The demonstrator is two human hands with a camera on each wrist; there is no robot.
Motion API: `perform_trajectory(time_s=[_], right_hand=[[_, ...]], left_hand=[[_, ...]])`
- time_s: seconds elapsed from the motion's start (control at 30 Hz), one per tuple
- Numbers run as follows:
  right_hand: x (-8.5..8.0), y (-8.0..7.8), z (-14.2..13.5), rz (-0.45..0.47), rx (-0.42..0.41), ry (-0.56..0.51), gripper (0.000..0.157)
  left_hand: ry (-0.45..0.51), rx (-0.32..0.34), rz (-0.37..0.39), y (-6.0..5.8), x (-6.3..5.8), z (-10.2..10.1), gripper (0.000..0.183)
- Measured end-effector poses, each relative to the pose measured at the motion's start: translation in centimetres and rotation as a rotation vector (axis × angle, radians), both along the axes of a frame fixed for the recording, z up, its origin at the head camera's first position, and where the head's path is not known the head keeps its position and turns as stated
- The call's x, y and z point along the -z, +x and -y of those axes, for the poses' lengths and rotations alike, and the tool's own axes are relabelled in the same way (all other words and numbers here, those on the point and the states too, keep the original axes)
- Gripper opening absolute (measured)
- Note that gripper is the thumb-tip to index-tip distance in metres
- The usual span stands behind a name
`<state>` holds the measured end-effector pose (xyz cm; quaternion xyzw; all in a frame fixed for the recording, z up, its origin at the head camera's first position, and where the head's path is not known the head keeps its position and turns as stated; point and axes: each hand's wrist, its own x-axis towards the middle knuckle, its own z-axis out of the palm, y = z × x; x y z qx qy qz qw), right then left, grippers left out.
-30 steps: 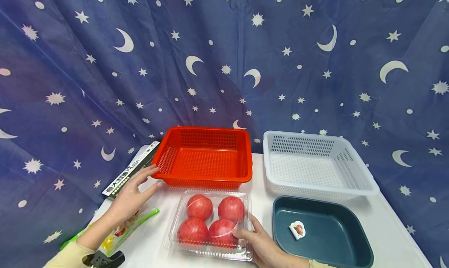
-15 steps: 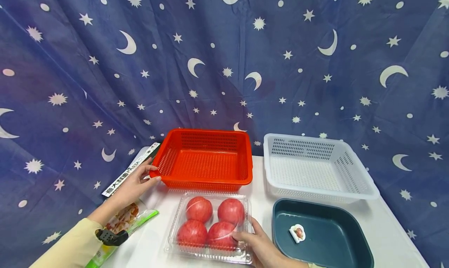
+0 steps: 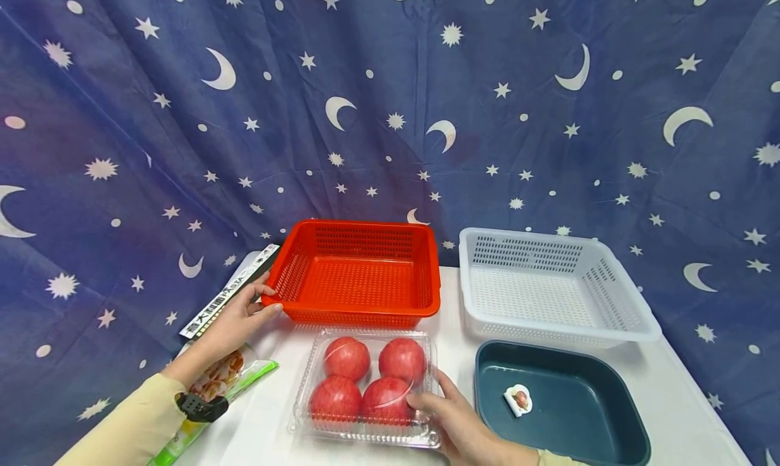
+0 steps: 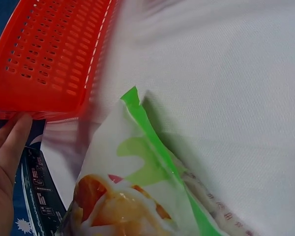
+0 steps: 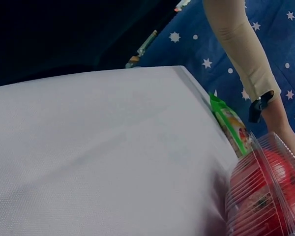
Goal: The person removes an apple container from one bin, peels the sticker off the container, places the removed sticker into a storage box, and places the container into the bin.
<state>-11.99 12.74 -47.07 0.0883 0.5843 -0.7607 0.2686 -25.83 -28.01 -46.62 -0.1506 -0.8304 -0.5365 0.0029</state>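
My left hand [image 3: 239, 322] is at the near left corner of a red plastic basket [image 3: 359, 317], its thumb and fingers pinching the rim. In the left wrist view, part of the hand [image 4: 4, 172] shows below the basket's corner [image 4: 44, 93]. My right hand [image 3: 466, 425] grips the right side of a clear plastic clamshell box [image 3: 372, 391], thumb on top. Several red apples [image 3: 334, 399] fill the box, which lies in front of the red basket. In the right wrist view only part of the box [image 5: 258, 196] shows; the right hand is out of sight there.
A white basket [image 3: 554, 334] stands back right. Before it is a dark blue tray [image 3: 567, 398] holding a small white item [image 3: 518, 399] with a reddish picture. A black-and-white pasta box [image 3: 228, 293] and a green-edged food bag [image 3: 222, 378] lie left. A starry curtain [image 3: 390, 100] hangs behind.
My left hand has moved slightly forward from beside the red basket's left corner onto its rim. The right hand and the apple box stay in place.
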Motion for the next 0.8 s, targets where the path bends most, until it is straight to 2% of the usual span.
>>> perform_trajectory(time_s=[0.43,0.8], right_hand=[[-0.9,0.1,-0.5,0.03,-0.016,-0.035,0.091],[-4.2,-0.1,-1.4,-0.006,-0.035,-0.024,0.086]], left_hand=[[-0.011,-0.021,-0.042,0.0,0.4,0.1,0.036],[0.021,-0.011,-0.016,-0.4,0.8,0.3,0.036]])
